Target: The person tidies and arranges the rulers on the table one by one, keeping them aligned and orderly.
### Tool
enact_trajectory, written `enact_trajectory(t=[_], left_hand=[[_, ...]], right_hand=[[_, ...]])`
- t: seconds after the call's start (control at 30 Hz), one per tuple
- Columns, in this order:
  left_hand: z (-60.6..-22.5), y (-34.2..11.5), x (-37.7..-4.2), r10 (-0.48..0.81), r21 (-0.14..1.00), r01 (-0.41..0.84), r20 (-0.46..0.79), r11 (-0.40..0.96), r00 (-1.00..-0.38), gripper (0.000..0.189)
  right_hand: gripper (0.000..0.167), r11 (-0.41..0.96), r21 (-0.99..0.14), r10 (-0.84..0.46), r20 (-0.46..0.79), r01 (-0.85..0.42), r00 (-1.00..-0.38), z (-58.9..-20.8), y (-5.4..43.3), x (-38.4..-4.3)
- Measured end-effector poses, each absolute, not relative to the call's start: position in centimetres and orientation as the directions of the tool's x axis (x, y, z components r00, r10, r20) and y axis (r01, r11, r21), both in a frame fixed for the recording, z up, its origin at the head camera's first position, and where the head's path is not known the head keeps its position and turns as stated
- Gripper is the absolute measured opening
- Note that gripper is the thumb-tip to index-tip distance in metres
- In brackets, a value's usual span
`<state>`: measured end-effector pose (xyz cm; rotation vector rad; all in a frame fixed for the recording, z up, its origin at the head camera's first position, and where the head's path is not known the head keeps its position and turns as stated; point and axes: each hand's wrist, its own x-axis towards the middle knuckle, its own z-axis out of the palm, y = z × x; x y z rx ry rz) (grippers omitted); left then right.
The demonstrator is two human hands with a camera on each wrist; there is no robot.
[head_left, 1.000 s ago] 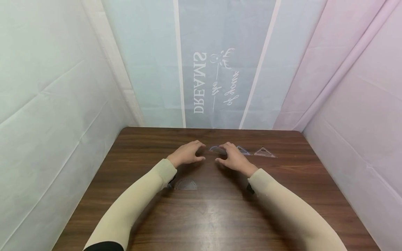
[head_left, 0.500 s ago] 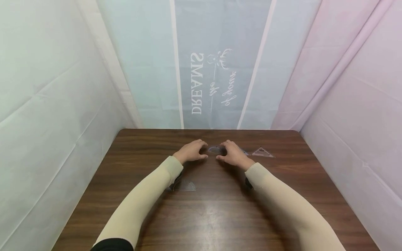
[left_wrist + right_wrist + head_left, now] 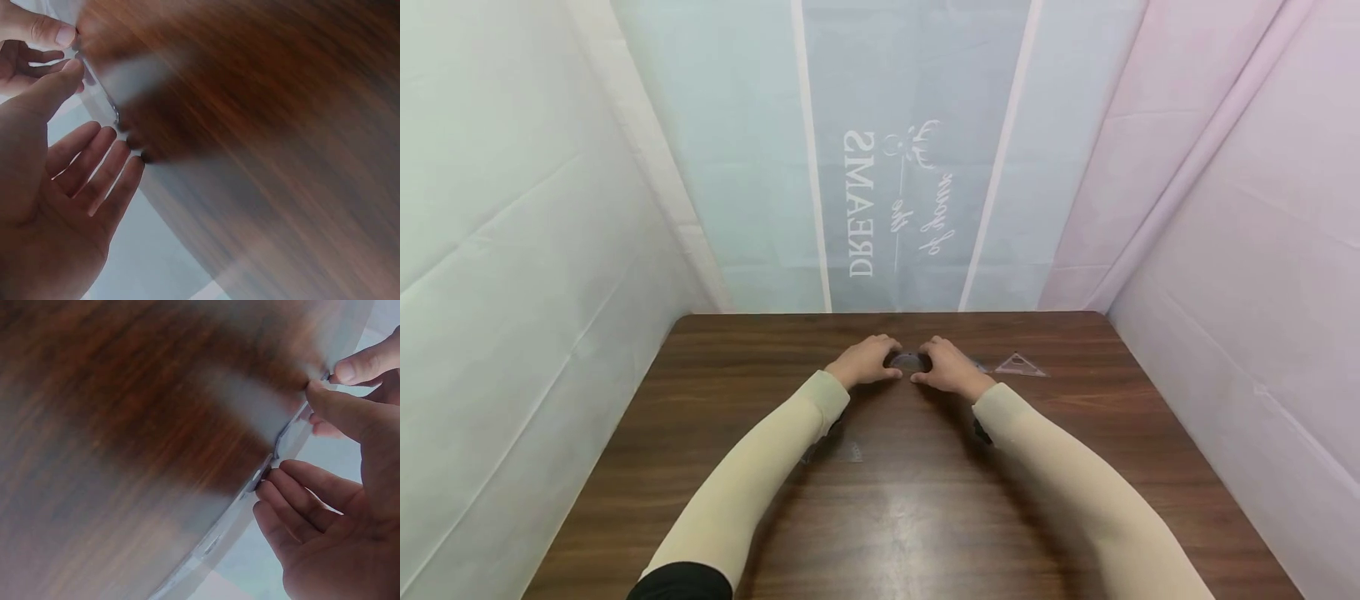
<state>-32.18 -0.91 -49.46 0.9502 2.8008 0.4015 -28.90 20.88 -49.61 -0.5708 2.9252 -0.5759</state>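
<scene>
Near the far edge of the table, a clear protractor with a curved rim lies between my two hands. My left hand is at its left end, thumb on the near side and fingers toward the far side, with a gap between them. At the right end my right hand mirrors this. Both wrist views show relaxed fingers right at the thin protractor, seen edge-on. A blue-edged set square is mostly hidden behind my right hand. Beyond it lies a clear triangular set square.
Another clear protractor lies closer to me, largely covered by my left sleeve. The brown wooden table is enclosed by pale fabric walls at the sides and a printed blue cloth at the back.
Both hands have come closer together, at the two ends of the far protractor. My left forearm has moved rightward and covers more of the nearer protractor. The head view has shifted slightly.
</scene>
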Motion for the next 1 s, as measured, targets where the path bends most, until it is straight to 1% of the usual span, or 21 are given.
enact_trajectory(t=[0.2,0.47,0.7,1.0], left_hand=[[-49.6,-0.1,-31.9,0.593,0.215,0.570,-0.062,0.793,-0.803,0.058],[-50.1,0.8,-31.4,0.568,0.146,0.559,-0.023,0.816,-0.823,0.054],[-50.3,1.4,-31.2,0.557,0.129,0.552,-0.001,0.824,-0.831,0.049],[-50.2,1.3,-31.2,0.542,0.144,0.536,0.004,0.832,-0.841,0.046]], right_hand=[[0.058,0.869,-0.352,-0.383,-0.030,-0.349,-0.923,-49.6,20.5,-29.2],[0.049,0.880,-0.312,-0.386,-0.029,-0.359,-0.922,-49.7,20.1,-29.4],[0.050,0.895,-0.305,-0.358,-0.053,-0.326,-0.932,-49.6,20.1,-29.1],[0.052,0.887,-0.337,-0.345,-0.031,-0.315,-0.938,-49.7,19.9,-29.0]])
